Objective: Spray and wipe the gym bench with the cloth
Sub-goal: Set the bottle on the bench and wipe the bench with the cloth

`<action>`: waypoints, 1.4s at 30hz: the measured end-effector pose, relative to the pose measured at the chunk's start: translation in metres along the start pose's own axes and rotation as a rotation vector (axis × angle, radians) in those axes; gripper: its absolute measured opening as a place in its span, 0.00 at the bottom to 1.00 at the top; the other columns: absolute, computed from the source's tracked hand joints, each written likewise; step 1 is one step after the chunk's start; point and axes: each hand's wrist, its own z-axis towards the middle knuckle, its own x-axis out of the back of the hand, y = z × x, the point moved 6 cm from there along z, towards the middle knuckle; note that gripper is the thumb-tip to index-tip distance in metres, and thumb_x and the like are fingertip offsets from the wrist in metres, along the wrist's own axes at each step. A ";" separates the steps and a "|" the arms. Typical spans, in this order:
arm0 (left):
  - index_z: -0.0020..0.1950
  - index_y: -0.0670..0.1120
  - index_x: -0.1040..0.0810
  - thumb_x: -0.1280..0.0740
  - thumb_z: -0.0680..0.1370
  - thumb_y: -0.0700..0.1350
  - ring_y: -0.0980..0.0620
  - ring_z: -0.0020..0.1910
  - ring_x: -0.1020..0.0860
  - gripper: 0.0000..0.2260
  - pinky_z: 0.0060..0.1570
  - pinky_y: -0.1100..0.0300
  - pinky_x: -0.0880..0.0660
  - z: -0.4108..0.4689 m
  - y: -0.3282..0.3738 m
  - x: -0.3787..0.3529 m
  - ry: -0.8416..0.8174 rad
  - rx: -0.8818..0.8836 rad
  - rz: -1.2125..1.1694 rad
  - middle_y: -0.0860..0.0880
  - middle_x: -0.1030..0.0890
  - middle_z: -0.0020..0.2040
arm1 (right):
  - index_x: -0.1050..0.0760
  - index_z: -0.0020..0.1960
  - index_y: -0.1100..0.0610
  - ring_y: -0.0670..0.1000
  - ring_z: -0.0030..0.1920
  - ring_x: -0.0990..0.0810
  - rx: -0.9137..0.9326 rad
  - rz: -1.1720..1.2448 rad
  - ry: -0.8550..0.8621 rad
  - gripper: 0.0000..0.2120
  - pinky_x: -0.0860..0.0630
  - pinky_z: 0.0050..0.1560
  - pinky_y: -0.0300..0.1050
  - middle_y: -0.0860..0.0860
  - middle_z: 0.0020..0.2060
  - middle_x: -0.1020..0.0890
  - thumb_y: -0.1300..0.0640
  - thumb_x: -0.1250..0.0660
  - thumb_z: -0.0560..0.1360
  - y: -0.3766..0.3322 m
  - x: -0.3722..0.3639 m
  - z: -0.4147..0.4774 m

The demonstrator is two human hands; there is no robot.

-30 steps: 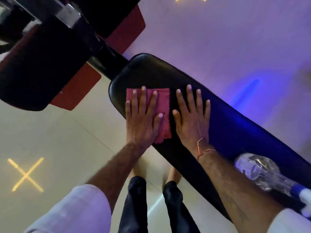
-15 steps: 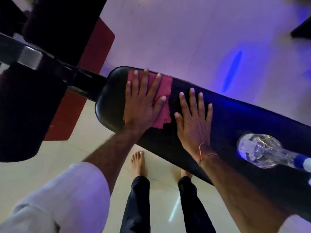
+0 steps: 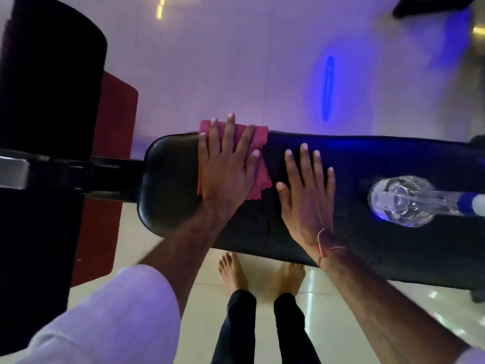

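Note:
A long black padded gym bench [image 3: 168,179] runs across the view from left to right. A pink cloth [image 3: 258,143] lies on its left part, reaching over the far edge. My left hand [image 3: 227,169] presses flat on the cloth with the fingers spread. My right hand [image 3: 308,193] rests flat on the bare pad just right of the cloth, holding nothing. A clear spray bottle [image 3: 401,200] with a blue and white top lies on its side on the bench, further right.
A black metal frame [image 3: 78,174] and large dark pads [image 3: 49,74] adjoin the bench's left end, over a red floor mat [image 3: 115,119]. My bare feet [image 3: 233,269] stand on the pale tiled floor at the near side. A dark object [image 3: 430,6] sits far right.
My left hand has slid the cloth away from me, so it now reaches over the bench's far edge. The view has swung, leaving the bench level. My right hand stays flat on the pad.

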 end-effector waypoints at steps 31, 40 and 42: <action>0.85 0.54 0.45 0.53 0.88 0.58 0.42 0.84 0.48 0.25 0.80 0.38 0.49 0.021 0.082 -0.015 -0.058 -0.219 0.029 0.49 0.45 0.86 | 0.50 0.86 0.54 0.58 0.85 0.52 -0.148 0.059 0.017 0.31 0.48 0.82 0.63 0.55 0.85 0.51 0.46 0.46 0.87 0.052 0.006 -0.037; 0.85 0.56 0.47 0.55 0.87 0.59 0.43 0.84 0.46 0.25 0.80 0.38 0.48 0.045 0.103 -0.017 -0.163 -0.312 0.026 0.51 0.45 0.86 | 0.47 0.85 0.56 0.58 0.85 0.50 -0.131 0.112 0.041 0.31 0.44 0.82 0.63 0.55 0.85 0.48 0.49 0.44 0.86 0.065 0.005 -0.059; 0.85 0.56 0.46 0.54 0.88 0.58 0.43 0.84 0.45 0.25 0.79 0.37 0.47 0.041 0.110 -0.021 -0.131 -0.326 0.026 0.50 0.44 0.85 | 0.46 0.85 0.56 0.57 0.85 0.50 -0.134 0.116 0.051 0.30 0.45 0.82 0.60 0.54 0.85 0.47 0.49 0.47 0.86 0.068 0.005 -0.063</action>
